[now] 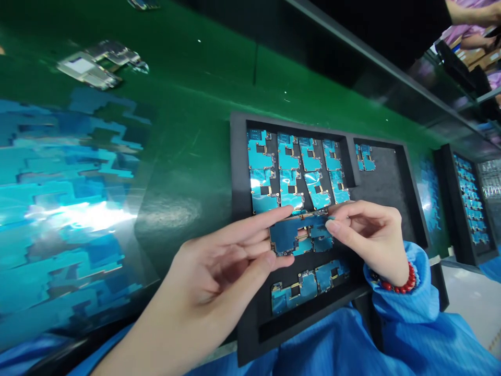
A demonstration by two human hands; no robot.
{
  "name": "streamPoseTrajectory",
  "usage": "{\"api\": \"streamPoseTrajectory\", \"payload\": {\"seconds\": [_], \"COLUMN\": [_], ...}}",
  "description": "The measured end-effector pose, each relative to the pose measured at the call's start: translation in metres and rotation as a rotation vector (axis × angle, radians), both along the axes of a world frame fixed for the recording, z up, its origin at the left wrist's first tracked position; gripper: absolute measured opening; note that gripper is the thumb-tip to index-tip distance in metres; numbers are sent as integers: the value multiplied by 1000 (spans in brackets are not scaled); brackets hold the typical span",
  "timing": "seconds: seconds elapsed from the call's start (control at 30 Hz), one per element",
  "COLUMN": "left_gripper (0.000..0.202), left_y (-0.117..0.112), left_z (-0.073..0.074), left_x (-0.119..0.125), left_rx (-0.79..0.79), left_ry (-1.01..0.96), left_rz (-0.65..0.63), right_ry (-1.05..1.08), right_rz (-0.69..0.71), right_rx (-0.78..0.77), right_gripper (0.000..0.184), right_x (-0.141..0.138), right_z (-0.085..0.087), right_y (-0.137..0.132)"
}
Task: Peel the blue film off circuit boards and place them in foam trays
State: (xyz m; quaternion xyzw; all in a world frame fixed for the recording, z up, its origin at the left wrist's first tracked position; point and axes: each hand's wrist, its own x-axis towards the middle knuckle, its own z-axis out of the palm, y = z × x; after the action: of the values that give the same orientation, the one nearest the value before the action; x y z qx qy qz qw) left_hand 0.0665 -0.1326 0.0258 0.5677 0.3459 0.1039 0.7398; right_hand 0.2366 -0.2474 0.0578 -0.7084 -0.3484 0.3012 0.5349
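Note:
A circuit board (285, 236) covered with dark blue film is held up over the black tray (239, 172). My left hand (230, 266) grips its left end, fingers beneath and along the edge, thumb at the lower corner. At the opposite end, my right hand (370, 230) pinches the upper right corner between thumb and forefinger; whether it holds the board or the film's edge I cannot tell. Below the held board, other blue-filmed boards (323, 244) partly show. Rows of similar boards (289, 188) lie in the tray's left compartment.
The tray's right compartment holds a small group of boards (366, 157). Blue film pieces (58, 183) cover the green mat (188, 156) at left. Bare boards (96, 65) lie at the back left. Another black tray (465, 203) stands far right. A metal ledge (352, 49) crosses behind.

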Motion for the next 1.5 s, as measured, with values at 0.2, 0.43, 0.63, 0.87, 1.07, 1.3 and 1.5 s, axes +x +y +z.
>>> {"api": "streamPoseTrajectory", "payload": {"seconds": [0.2, 0.43, 0.63, 0.87, 1.07, 1.3, 1.5], "left_gripper": [43, 46, 51, 45, 40, 46, 43], "left_y": [-6, -11, -9, -10, -10, -10, -10], "left_z": [-5, 4, -2, -3, -2, -2, -2], "left_x": [-1, 3, 0, 1, 2, 1, -1], "left_rx": [-25, -64, -71, -16, 18, -14, 54], "left_ry": [-20, 29, 42, 28, -39, -2, -29], "left_rz": [59, 127, 138, 162, 137, 121, 88], "right_ry": [-38, -15, -7, 8, 34, 57, 45], "right_rz": [-1, 26, 26, 35, 34, 38, 28], "right_rx": [-24, 5, 25, 37, 31, 33, 27], "right_gripper": [8, 6, 7, 11, 11, 11, 7], "right_x": [0, 0, 0, 0, -1, -1, -1], "right_z": [0, -1, -1, -1, 0, -2, -2], "right_y": [-1, -1, 0, 0, 2, 0, 0]}}
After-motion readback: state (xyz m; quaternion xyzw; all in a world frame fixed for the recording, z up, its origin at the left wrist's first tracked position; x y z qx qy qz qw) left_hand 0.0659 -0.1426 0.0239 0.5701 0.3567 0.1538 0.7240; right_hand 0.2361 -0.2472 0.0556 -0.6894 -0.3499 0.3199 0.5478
